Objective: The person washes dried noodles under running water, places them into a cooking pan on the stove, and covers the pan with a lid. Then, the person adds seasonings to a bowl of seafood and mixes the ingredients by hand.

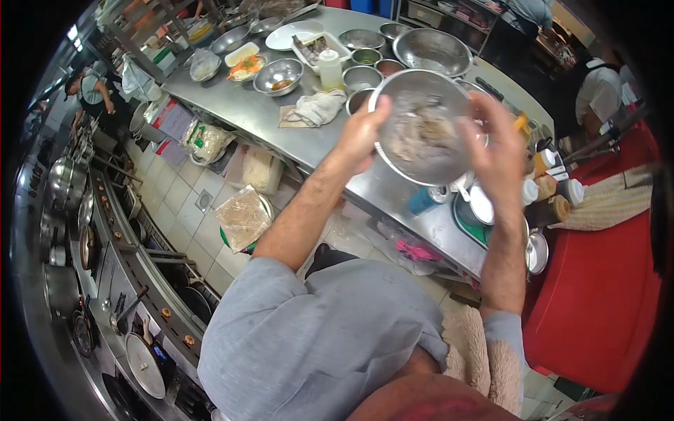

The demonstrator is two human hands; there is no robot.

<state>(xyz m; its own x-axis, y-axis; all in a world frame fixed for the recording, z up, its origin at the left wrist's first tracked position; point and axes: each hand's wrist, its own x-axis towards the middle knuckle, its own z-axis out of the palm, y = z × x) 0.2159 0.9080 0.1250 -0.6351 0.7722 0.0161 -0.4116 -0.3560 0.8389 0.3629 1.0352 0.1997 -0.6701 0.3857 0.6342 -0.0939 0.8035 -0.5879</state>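
A metal bowl [393,158] is held up over the steel counter, tilted toward me. Pale and brownish pieces of food [421,133] lie in it, blurred by motion. My left hand [361,137] grips its left rim, thumb on the inner edge. At the right rim is my right hand [500,144], smeared by motion, its fingers over the bowl's edge; whether they grip it is unclear. Beyond the bowl stand a squeeze bottle [330,70] of yellowish liquid and several small metal bowls. A crumpled white cloth [317,109] lies to the left.
The steel counter [232,105] bears more bowls and a large metal bowl [433,52]. A blue can [427,200] and sauce bottles [554,208] stand at the right. Stoves and pans [146,365] line the left. A person [95,95] is at the far left; others are at the upper right.
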